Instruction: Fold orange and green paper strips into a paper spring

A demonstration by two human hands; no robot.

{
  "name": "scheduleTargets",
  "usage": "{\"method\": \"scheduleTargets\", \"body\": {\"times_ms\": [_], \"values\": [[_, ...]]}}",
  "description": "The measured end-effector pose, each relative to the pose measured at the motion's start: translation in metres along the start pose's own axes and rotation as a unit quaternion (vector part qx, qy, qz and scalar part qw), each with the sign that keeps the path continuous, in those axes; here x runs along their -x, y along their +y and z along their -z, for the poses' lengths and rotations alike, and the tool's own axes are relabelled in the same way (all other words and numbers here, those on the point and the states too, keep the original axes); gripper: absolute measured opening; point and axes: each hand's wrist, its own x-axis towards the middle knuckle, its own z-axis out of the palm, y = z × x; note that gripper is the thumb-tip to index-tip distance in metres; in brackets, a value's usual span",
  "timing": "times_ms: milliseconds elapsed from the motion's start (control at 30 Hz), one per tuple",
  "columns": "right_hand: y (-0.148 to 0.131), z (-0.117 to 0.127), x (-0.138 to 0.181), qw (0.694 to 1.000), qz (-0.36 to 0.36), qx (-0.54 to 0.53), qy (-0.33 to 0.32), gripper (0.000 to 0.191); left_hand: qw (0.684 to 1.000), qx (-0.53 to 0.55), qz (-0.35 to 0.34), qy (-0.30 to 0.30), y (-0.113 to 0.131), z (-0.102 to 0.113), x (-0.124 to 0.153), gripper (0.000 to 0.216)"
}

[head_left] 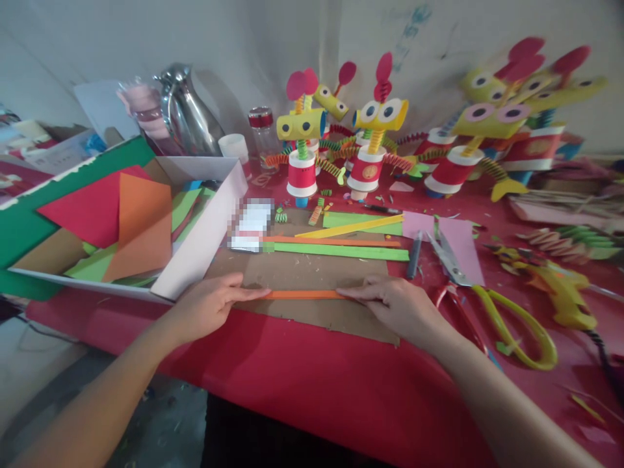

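Note:
An orange paper strip (305, 295) lies straight across a brown cardboard sheet (326, 268) near the table's front edge. At its left end, my left hand (209, 302) is closed, thumb and index finger together on the strip. My right hand (397, 302) grips the other end in the same way, its curled fingers partly hiding the tip. Beyond them lie a second orange strip (336, 242), a green strip (341, 250) and a yellow strip (351, 226). Beside my right hand are yellow-handled scissors (511, 328) and a dark craft knife (415, 255).
A white box (195, 244) of coloured paper stands at left, with a steel jug (188, 110) behind. Several paper-cup figures (365, 166) line the back. A yellow glue gun (560, 289) lies at right; a blurred-out item (251, 224) sits on the cardboard's far-left corner.

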Motion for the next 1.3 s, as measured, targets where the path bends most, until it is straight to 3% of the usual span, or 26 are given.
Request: {"method": "scheduleTargets", "body": {"times_ms": [267,433,567,700,800,900,1067,1300], "values": [[-0.006,-0.003,0.005,0.998,0.011,0.05,0.028,0.054,0.971,-0.2,-0.053,0.12,0.005,-0.014,0.004,0.079],[-0.006,-0.005,0.005,0.987,0.05,0.13,0.081,0.054,0.953,-0.256,-0.082,0.14,0.009,-0.011,0.0,0.07],[-0.021,-0.002,0.006,0.958,0.14,0.221,0.118,0.044,0.953,-0.22,-0.101,0.184,0.026,-0.01,-0.005,0.051],[-0.044,-0.002,0.004,0.955,0.145,0.259,0.023,0.029,0.972,-0.118,-0.089,0.184,0.045,-0.018,-0.017,0.026],[-0.055,-0.004,0.001,0.961,0.092,0.261,-0.019,0.031,0.978,-0.06,-0.058,0.192,0.048,-0.026,-0.026,0.025],[-0.058,-0.006,-0.005,0.964,0.079,0.254,-0.015,0.037,0.979,-0.009,-0.06,0.195,0.044,-0.032,-0.031,0.03],[-0.058,-0.012,-0.01,0.965,0.132,0.225,-0.006,0.078,0.978,-0.009,-0.075,0.196,0.04,-0.036,-0.031,0.044],[-0.051,-0.021,-0.011,0.967,0.146,0.211,-0.009,0.068,0.966,-0.029,-0.107,0.232,0.04,-0.039,-0.03,0.038]]}}
